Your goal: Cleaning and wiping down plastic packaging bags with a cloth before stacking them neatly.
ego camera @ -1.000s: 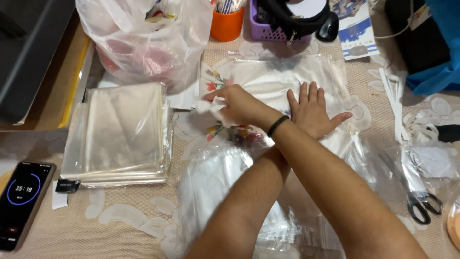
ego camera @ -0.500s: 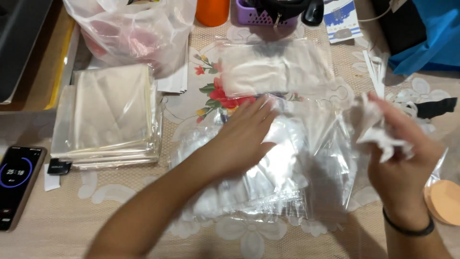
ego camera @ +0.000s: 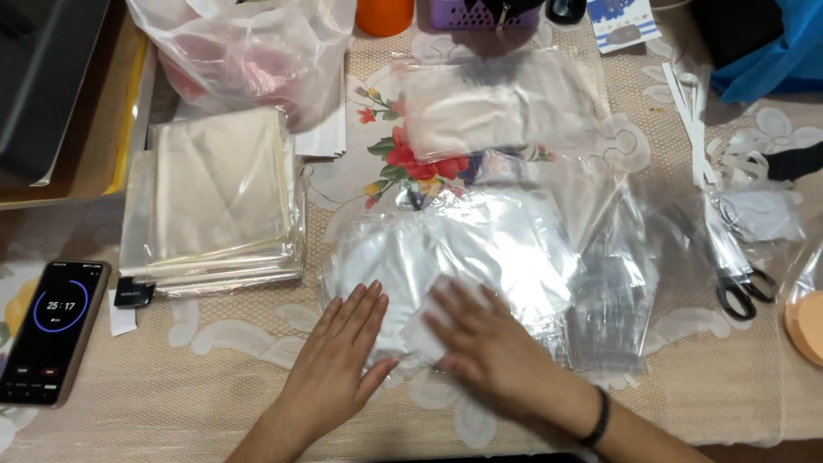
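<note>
My left hand point(ego camera: 339, 353) lies flat, fingers apart, at the near left edge of a loose stack of clear plastic bags point(ego camera: 506, 257) on the table. My right hand point(ego camera: 489, 343), with a black band on its wrist, presses palm-down on a small white folded piece point(ego camera: 422, 330) at the near edge of the same stack. Farther off lies a filled clear bag with a pale cloth inside point(ego camera: 489, 103). At the left sits a neat pile of packed beige cloths in clear bags point(ego camera: 214, 197).
A phone showing a timer point(ego camera: 51, 330) lies at the near left. Black-handled scissors point(ego camera: 737, 287) and white strips point(ego camera: 694, 120) are at the right. A big plastic bag point(ego camera: 240, 51), an orange cup point(ego camera: 384, 15) and a purple basket point(ego camera: 480, 13) stand at the back.
My right hand came down from the right, where it held a crumpled white piece, and now presses it flat on the bags. My left hand slid nearer, to the stack's front edge.
</note>
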